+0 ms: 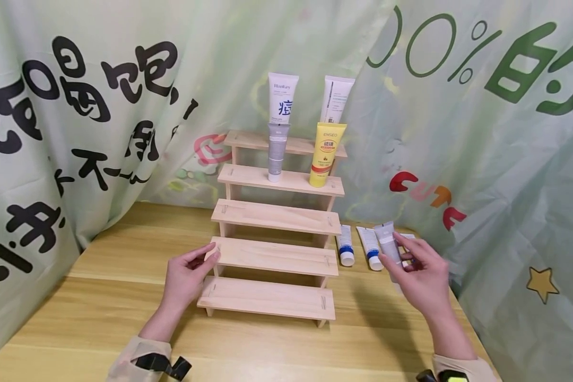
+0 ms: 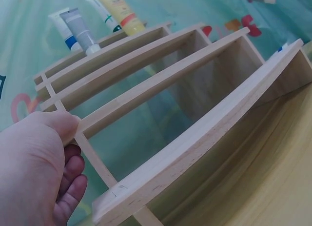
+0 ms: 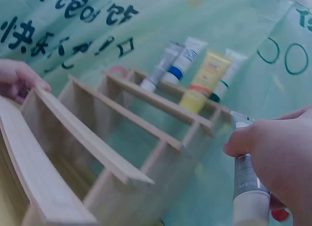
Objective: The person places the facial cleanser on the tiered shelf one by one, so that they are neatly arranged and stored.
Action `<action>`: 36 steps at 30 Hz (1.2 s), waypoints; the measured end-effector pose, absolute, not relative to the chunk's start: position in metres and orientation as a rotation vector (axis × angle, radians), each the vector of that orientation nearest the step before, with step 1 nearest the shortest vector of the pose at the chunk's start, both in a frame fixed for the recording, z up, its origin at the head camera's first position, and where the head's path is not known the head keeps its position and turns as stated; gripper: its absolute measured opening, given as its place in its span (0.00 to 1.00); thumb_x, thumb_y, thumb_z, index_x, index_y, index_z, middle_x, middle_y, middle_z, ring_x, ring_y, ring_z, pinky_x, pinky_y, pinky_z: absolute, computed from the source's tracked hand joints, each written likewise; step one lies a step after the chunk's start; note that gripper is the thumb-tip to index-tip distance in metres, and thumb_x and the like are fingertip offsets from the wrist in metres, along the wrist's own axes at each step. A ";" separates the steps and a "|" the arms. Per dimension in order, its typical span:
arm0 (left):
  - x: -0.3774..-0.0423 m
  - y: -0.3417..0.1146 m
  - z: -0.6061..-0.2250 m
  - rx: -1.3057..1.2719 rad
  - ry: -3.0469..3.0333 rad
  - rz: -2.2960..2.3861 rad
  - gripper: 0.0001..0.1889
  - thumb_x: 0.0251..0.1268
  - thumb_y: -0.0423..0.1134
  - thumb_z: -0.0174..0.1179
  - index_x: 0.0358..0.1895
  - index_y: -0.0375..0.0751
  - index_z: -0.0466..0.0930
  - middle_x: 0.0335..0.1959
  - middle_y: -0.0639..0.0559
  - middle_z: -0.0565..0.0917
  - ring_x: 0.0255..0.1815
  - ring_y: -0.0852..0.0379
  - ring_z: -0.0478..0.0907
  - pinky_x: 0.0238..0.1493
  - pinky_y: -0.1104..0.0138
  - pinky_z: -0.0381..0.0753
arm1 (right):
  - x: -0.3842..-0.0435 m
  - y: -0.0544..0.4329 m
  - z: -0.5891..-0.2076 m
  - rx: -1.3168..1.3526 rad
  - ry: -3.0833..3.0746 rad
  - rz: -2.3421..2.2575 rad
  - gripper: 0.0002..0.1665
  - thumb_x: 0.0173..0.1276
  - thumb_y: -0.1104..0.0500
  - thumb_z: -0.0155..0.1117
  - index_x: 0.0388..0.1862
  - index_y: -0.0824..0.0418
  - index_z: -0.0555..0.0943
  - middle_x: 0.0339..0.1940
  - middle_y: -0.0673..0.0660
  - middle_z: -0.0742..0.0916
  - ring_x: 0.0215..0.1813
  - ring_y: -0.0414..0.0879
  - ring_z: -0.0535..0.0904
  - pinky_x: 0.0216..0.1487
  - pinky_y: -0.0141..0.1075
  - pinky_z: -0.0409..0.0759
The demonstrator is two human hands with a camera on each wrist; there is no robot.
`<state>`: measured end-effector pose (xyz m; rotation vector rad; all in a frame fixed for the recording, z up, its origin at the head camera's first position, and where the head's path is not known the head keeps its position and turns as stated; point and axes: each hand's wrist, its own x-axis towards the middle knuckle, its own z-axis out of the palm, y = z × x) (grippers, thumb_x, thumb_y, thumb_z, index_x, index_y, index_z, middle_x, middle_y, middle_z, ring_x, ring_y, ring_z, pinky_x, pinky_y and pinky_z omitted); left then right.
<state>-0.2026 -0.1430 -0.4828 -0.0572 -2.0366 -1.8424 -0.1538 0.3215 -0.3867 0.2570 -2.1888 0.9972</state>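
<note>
A five-step wooden rack (image 1: 267,300) stands on a counter (image 1: 248,353). At the rack's left end, the left hand (image 1: 187,273) pinches the second-lowest step (image 1: 277,255). To the rack's right, the right hand (image 1: 422,276) grips a grey tube (image 1: 387,241) (white-capped). Four upright tubes (image 1: 326,154) stand on the rack's top two steps; blue-banded tubes (image 1: 346,252) lie right of it.

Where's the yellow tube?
In the head view, the yellow tube stands on the wooden rack, second step from the top, right of a grey tube.

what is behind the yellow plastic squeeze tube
A white plastic squeeze tube, on the top wooden shelf. In the head view, the yellow tube covers its lower end.
</note>
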 end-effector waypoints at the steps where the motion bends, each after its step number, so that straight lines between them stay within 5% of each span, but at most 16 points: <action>1: -0.203 -0.143 -0.483 -0.058 -2.036 -1.847 0.14 0.62 0.35 0.79 0.51 0.39 0.93 0.48 0.42 0.91 0.27 0.63 0.74 0.27 0.75 0.73 | -0.156 0.316 -0.386 0.264 -2.178 1.012 0.35 0.53 0.73 0.85 0.62 0.60 0.88 0.47 0.57 0.87 0.36 0.36 0.79 0.33 0.21 0.77; 9: -0.203 -0.143 -0.482 -0.049 -2.040 -1.838 0.14 0.62 0.34 0.79 0.51 0.39 0.93 0.48 0.43 0.91 0.27 0.63 0.73 0.26 0.75 0.72 | -0.174 0.279 -0.378 0.300 -2.144 1.062 0.34 0.56 0.70 0.85 0.63 0.59 0.88 0.50 0.57 0.87 0.38 0.40 0.80 0.34 0.23 0.78; 18: -0.201 -0.143 -0.480 -0.057 -2.046 -1.842 0.15 0.62 0.35 0.79 0.52 0.40 0.93 0.50 0.43 0.90 0.29 0.63 0.73 0.28 0.75 0.73 | -0.178 0.232 -0.347 0.394 -1.989 1.139 0.31 0.55 0.79 0.80 0.60 0.73 0.85 0.46 0.71 0.85 0.36 0.45 0.82 0.36 0.25 0.81; 27: -0.202 -0.144 -0.481 -0.061 -2.040 -1.840 0.14 0.62 0.34 0.79 0.51 0.39 0.93 0.50 0.44 0.91 0.28 0.63 0.73 0.27 0.75 0.72 | -0.199 0.203 -0.337 0.435 -1.878 1.197 0.31 0.56 0.78 0.80 0.61 0.74 0.84 0.47 0.74 0.84 0.36 0.62 0.84 0.38 0.29 0.83; 36: -0.202 -0.143 -0.480 -0.088 -2.023 -1.854 0.14 0.62 0.34 0.78 0.51 0.38 0.92 0.50 0.43 0.90 0.29 0.63 0.75 0.28 0.75 0.73 | -0.224 0.182 -0.341 0.442 -1.758 1.192 0.32 0.56 0.76 0.82 0.61 0.75 0.84 0.46 0.76 0.83 0.36 0.66 0.86 0.37 0.35 0.86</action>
